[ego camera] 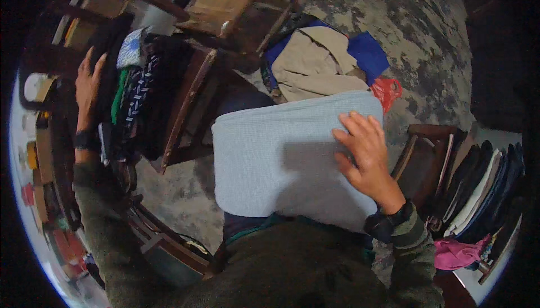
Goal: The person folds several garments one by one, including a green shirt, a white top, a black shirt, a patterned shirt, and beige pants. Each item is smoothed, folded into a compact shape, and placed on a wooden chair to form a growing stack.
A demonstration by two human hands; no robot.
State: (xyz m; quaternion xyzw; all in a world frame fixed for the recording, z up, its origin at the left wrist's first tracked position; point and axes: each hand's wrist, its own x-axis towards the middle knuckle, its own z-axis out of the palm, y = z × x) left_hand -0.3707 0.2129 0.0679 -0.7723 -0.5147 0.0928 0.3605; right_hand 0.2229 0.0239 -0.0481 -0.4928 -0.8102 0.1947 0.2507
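Observation:
A flat, light blue cloth-covered board or cushion (261,156) lies across my lap, its surface bare apart from shadows. Over its right part is my right hand (365,156), fingers spread and holding nothing; whether it touches the cloth is not clear. My left hand (88,82) reaches out to the far left, fingers apart, at dark folded clothing (112,42). Beside that lie a green cloth (119,95), a blue and white knitted item (130,48) and a dark patterned garment (139,93), stacked together on the left.
Beyond the board lies a heap with a beige garment (314,63), a blue cloth (369,55) and a red plastic bag (386,91). A wooden chair (228,4) stands at the top. At right, a wooden chair (426,160), several folded clothes (476,185) and a pink cloth (460,254).

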